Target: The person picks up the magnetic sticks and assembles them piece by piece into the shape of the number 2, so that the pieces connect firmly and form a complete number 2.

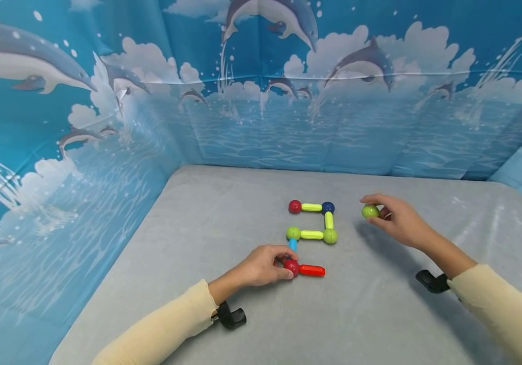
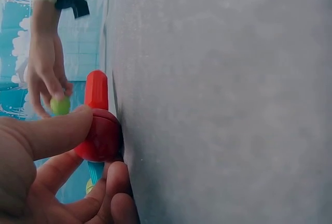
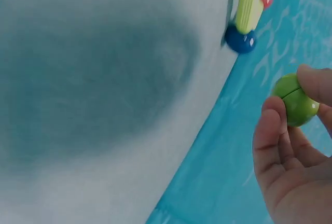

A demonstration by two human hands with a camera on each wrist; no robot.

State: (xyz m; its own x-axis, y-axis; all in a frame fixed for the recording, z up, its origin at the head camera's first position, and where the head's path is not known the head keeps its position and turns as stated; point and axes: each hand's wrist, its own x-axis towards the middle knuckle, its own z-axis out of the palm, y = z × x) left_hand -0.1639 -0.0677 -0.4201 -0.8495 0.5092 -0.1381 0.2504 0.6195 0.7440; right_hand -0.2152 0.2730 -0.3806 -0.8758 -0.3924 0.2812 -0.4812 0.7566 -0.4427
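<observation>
My left hand (image 1: 264, 266) grips a red ball (image 1: 291, 267) on the table, thumb on one side and fingers on the other. From that ball a red rod (image 1: 312, 270) sticks out to the right, and a blue rod (image 1: 293, 245) runs up to a green ball (image 1: 293, 233). Yellow-green rods (image 1: 312, 234) link it onward to a second green ball (image 1: 330, 236), a dark blue ball (image 1: 328, 208) and another red ball (image 1: 295, 206). Right of this chain, my right hand (image 1: 400, 220) pinches a loose green ball (image 3: 295, 100) above the table.
A grey cloth covers the table (image 1: 224, 203). Blue dolphin-print curtains (image 1: 261, 126) rise at its back and sides. Dark wrist straps with cameras (image 1: 231, 317) sit on both forearms.
</observation>
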